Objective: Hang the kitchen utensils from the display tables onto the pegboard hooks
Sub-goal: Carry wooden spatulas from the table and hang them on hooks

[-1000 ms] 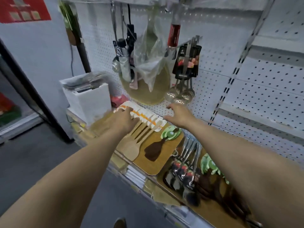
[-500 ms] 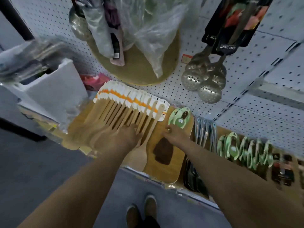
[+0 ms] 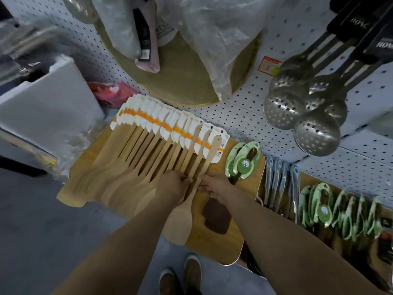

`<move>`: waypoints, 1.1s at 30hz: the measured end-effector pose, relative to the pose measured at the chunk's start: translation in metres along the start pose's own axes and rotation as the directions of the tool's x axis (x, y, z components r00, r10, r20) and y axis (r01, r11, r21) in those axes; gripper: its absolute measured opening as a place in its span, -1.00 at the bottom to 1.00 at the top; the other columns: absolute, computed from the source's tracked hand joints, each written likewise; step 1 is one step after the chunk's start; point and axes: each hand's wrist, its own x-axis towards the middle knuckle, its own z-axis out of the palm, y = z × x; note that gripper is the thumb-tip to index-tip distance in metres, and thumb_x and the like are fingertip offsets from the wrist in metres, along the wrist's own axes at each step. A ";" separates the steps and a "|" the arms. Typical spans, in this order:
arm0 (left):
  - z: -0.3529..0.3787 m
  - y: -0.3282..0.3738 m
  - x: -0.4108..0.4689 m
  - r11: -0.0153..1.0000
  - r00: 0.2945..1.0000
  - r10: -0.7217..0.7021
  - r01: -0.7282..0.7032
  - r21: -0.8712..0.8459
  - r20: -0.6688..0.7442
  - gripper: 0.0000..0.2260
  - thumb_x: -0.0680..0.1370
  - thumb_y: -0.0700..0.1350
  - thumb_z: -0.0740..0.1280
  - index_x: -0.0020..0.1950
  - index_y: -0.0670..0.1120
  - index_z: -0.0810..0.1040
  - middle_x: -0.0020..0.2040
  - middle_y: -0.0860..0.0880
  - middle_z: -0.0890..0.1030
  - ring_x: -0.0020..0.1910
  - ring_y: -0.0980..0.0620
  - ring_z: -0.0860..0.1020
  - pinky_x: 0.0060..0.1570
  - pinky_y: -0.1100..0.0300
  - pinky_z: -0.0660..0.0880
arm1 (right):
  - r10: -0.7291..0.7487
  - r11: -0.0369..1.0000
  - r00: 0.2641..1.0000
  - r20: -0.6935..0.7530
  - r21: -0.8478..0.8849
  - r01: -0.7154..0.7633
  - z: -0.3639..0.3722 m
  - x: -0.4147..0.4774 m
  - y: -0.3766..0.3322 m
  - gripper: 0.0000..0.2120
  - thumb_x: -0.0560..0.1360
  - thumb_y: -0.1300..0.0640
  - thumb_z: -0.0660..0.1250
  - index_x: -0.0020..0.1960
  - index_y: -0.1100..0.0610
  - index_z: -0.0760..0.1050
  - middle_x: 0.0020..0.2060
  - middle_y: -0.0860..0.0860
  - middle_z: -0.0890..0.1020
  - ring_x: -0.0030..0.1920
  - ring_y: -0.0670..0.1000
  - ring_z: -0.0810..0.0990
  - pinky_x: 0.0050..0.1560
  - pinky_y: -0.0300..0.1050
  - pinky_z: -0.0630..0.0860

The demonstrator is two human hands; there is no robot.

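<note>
Atop the wooden board (image 3: 251,231), the end spatula (image 3: 180,220) is pinched by the left hand (image 3: 174,184) and right hand (image 3: 214,186), apparently to free it from the overlapping wooden spatulas (image 3: 127,167).

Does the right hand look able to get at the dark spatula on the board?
Likely yes: the dark spatula lies uncovered on the wooden board just beside the right hand, with nothing between them.

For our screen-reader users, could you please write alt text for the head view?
A person's left hand and right hand touch the handles of a fanned row of wooden spatulas on a board, seen from above. Behind it, slotted spoons hang on a pegboard.
</note>
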 end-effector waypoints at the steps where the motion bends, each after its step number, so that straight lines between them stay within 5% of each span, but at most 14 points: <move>1: 0.000 0.004 0.001 1.000 1.000 -0.004 0.005 0.012 -0.013 -0.73 0.55 0.19 0.32 -0.07 0.04 0.69 -0.15 0.03 0.65 -0.12 0.04 0.60 -0.02 0.08 0.58 | 0.012 1.000 1.000 -0.007 0.009 -0.012 0.000 0.003 0.000 -0.77 0.61 0.05 0.37 0.19 0.16 0.58 -0.01 0.13 0.71 -0.29 -0.04 0.63 -0.33 -0.20 0.45; 5: 0.009 0.012 0.004 0.991 0.990 -0.131 0.132 0.018 -0.052 -0.74 0.50 0.17 0.41 -0.05 -0.01 0.66 -0.03 0.00 0.57 -0.03 0.02 0.53 -0.04 0.12 0.53 | 0.029 0.997 0.999 -0.037 0.073 -0.026 -0.003 0.010 0.003 -0.86 0.61 0.07 0.36 0.03 0.15 0.58 -0.24 0.06 0.61 -0.32 -0.05 0.58 -0.32 -0.17 0.42; 14: 0.005 0.012 -0.006 0.966 0.983 -0.186 0.184 -0.180 0.004 -0.72 0.49 0.12 0.42 0.05 -0.05 0.64 0.11 -0.04 0.55 0.10 -0.05 0.52 0.22 -0.04 0.51 | -0.012 0.975 1.000 -0.008 0.220 0.014 -0.022 -0.030 0.008 -0.91 0.60 0.08 0.38 -0.02 0.10 0.59 -0.22 0.00 0.65 -0.21 -0.05 0.57 -0.16 -0.19 0.56; 18: -0.014 0.022 -0.048 0.917 0.988 -0.156 0.152 -0.368 0.019 -0.83 0.60 -0.03 0.33 0.05 -0.13 0.53 -0.05 -0.09 0.59 -0.04 -0.06 0.60 0.03 0.04 0.55 | -0.051 0.940 0.999 0.000 0.337 0.048 -0.037 -0.073 0.016 -0.77 0.60 0.10 0.38 0.20 0.19 0.56 -0.01 0.08 0.69 -0.04 0.03 0.66 -0.11 -0.11 0.61; 22: -0.022 0.040 -0.103 0.766 0.989 -0.113 0.146 -0.626 0.092 -0.88 0.65 -0.11 0.26 0.14 -0.12 0.47 0.01 -0.12 0.64 -0.14 -0.03 0.66 -0.22 0.15 0.56 | -0.104 0.921 0.990 -0.097 0.365 0.133 -0.059 -0.126 0.032 -0.77 0.61 0.14 0.37 0.21 0.23 0.55 -0.05 0.15 0.63 -0.09 0.08 0.61 0.00 0.05 0.65; 27: -0.009 0.084 -0.159 0.699 0.991 -0.041 0.117 -0.705 0.124 -0.86 0.64 -0.05 0.29 0.18 -0.01 0.45 -0.13 -0.09 0.71 -0.35 0.00 0.59 -0.33 0.13 0.53 | -0.159 0.885 0.960 -0.232 0.398 0.243 -0.100 -0.186 0.064 -0.78 0.59 0.14 0.39 0.21 0.18 0.56 -0.13 0.10 0.69 -0.14 0.07 0.65 -0.17 -0.01 0.62; 33: 0.031 0.160 -0.231 0.772 0.975 0.189 -0.071 -0.631 0.121 -0.84 0.63 -0.06 0.31 0.01 -0.13 0.59 -0.29 -0.11 0.68 -0.55 0.11 0.52 -0.49 0.24 0.48 | -0.169 0.836 0.909 -0.382 0.433 0.337 -0.192 -0.265 0.119 -0.84 0.60 0.14 0.38 0.13 0.19 0.57 -0.18 0.13 0.59 -0.27 0.06 0.58 -0.28 -0.06 0.58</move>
